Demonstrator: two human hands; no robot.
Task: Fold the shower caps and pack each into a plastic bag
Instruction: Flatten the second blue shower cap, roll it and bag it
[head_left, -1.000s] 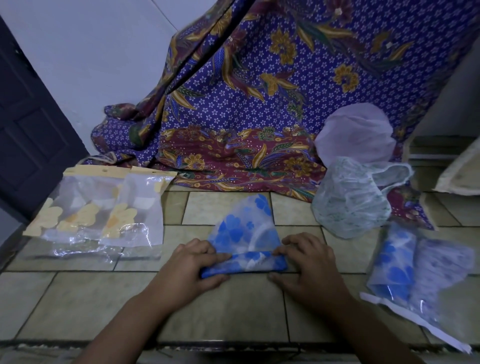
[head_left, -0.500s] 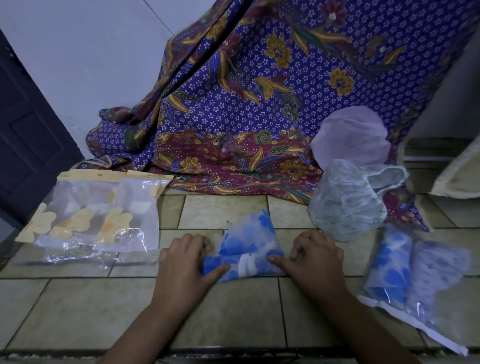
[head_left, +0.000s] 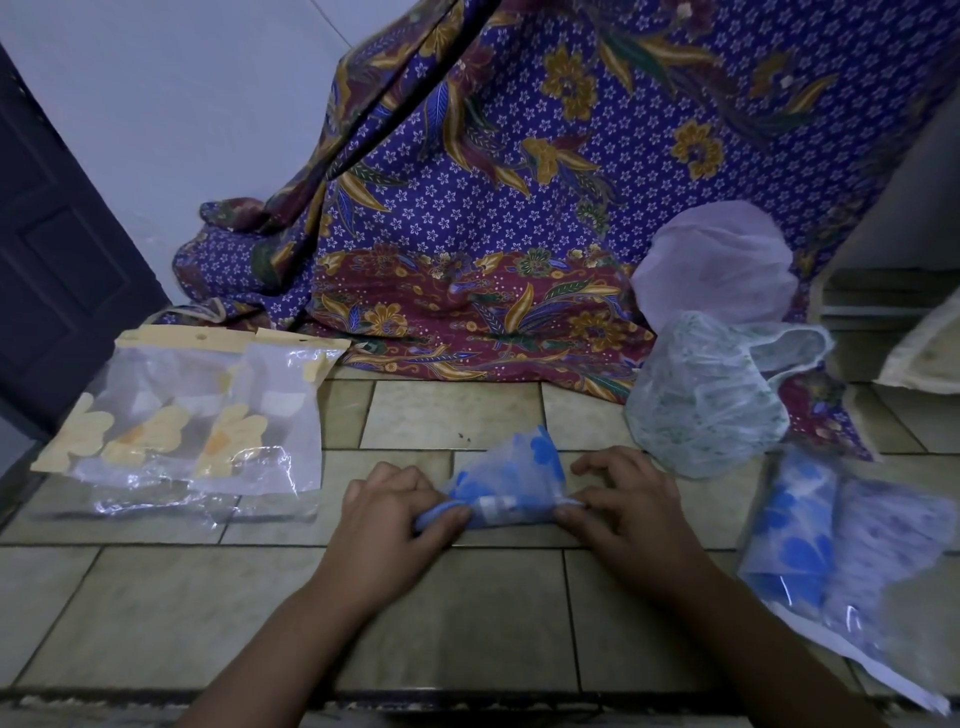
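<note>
Gripping the blue shower cap (head_left: 511, 483), left hand (head_left: 395, 512) and right hand (head_left: 626, 501)

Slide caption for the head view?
Left hand and right hand pinch a blue-flowered shower cap on tiled floor; plastic bags at left, loose caps and packed bags at right.

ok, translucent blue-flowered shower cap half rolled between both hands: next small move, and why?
Probably another roll away from the body: left hand and right hand pinch the ends of the translucent blue-flowered shower cap; its near edge is rolled, its tapered far part lies unrolled.
</note>
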